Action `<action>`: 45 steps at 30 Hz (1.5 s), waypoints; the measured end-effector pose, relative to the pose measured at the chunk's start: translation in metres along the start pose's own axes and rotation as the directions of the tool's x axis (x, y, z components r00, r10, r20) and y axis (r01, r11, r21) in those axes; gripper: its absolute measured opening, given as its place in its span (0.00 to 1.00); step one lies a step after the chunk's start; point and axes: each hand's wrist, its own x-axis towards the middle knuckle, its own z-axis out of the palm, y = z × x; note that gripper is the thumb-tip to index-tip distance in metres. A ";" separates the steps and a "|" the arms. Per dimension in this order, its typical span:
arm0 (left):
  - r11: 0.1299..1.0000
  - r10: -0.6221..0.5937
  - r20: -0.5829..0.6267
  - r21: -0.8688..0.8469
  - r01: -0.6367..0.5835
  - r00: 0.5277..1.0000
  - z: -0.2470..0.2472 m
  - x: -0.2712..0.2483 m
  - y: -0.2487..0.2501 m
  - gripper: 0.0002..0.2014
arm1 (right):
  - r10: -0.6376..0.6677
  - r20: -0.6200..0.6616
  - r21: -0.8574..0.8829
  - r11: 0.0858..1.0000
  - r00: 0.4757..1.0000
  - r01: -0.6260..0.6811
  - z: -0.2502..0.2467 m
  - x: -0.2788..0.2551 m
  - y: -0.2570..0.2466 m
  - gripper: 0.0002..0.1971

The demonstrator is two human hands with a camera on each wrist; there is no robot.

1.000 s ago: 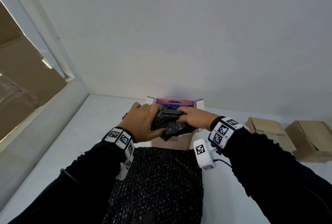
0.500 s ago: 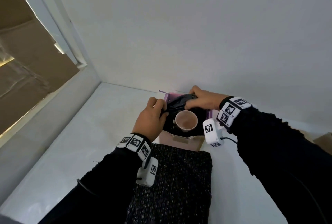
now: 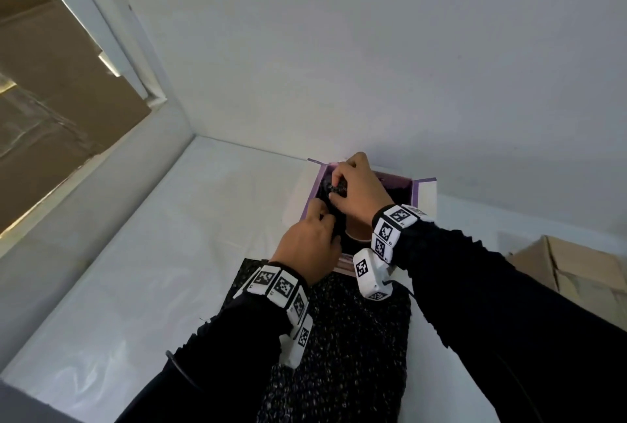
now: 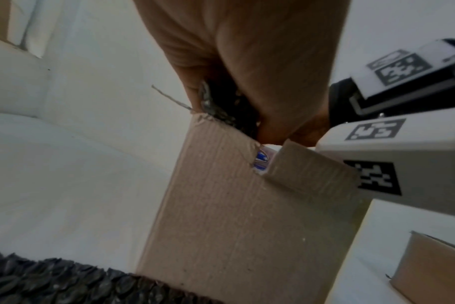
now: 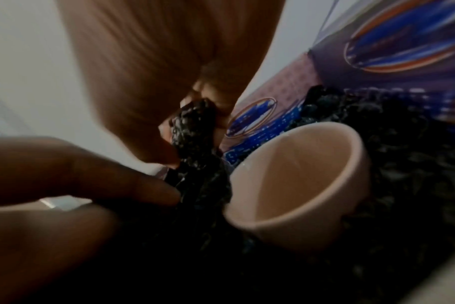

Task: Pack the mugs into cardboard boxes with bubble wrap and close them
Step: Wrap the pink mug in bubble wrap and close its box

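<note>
mug [image 5: 299, 185] sitting upright inside box [image 4: 247, 216], ringed by bubble wrap [image 5: 195, 144] | left hand [image 3: 307, 246] and right hand [image 3: 359, 190] both pinching wrap at box's left wall | mug likely rigid, breakable; wrap soft, light, best gripped by its bunched edge
</note>
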 end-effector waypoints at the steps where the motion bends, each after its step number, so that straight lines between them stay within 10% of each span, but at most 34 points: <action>1: 1.000 0.011 -0.026 -0.010 -0.011 1.000 0.001 0.000 0.000 0.14 | 0.000 0.042 0.013 1.000 0.999 -0.001 0.003 0.000 0.002 0.07; 9: 0.977 0.015 -0.189 0.210 0.026 0.982 0.010 -0.001 -0.005 0.09 | 0.026 0.015 -0.392 0.920 1.000 -0.018 0.012 0.002 0.015 0.14; 21: 0.944 0.199 -0.048 0.279 -0.178 0.979 0.002 -0.028 -0.018 0.13 | 0.209 0.226 -0.423 0.901 0.951 -0.098 0.004 -0.009 0.021 0.21; 29: 0.941 0.235 0.107 0.222 -0.254 0.966 -0.002 -0.019 -0.023 0.11 | 0.071 0.393 -0.133 0.991 0.917 -0.020 -0.025 -0.042 -0.011 0.14; 36: 0.952 0.263 -0.156 0.201 -0.230 0.952 -0.016 -0.030 -0.036 0.13 | 0.205 0.579 -0.148 0.978 0.790 -0.145 0.000 -0.079 -0.027 0.17; 45: 0.933 0.224 -0.095 0.309 -0.185 0.970 0.000 -0.031 -0.039 0.17 | 0.249 0.597 -0.336 0.941 0.763 -0.045 0.005 -0.086 -0.028 0.19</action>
